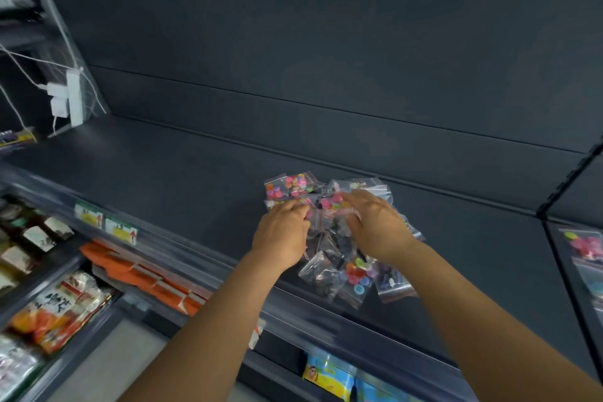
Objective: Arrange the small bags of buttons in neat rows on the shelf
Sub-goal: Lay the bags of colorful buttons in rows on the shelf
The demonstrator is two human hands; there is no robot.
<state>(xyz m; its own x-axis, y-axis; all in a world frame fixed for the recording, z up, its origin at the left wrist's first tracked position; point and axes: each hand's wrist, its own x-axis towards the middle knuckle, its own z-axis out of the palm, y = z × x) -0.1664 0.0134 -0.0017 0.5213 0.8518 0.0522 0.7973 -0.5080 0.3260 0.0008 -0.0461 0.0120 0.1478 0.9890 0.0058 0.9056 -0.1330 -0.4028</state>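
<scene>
1. Left hand [282,232]: palm down on the left side of the pile, fingers curled onto the crinkled plastic; whether it grips a bag cannot be told.
2. Right hand [375,223]: palm down on the right side of the pile, fingers spread and bent, tips pressing a bag of pink buttons; a firm hold cannot be confirmed.
3. Small bags of buttons [339,238]: clear, glossy zip pouches in a loose overlapping heap, not in rows. Contents are round, flat buttons: pink, orange and yellow at the back, dark ones in the middle, red, green, blue and purple at the front.
4. Shelf [169,173]: flat, matte, dark grey board; the heap lies towards its front edge, right of centre.
5. Price labels [106,222]: small paper tags in the clear front rail.
6. Power strip [73,98]: white, boxy, at the shelf's far left, with white cables.
7. Packaged goods [65,300]: shiny wrappers on the lower shelf.
</scene>
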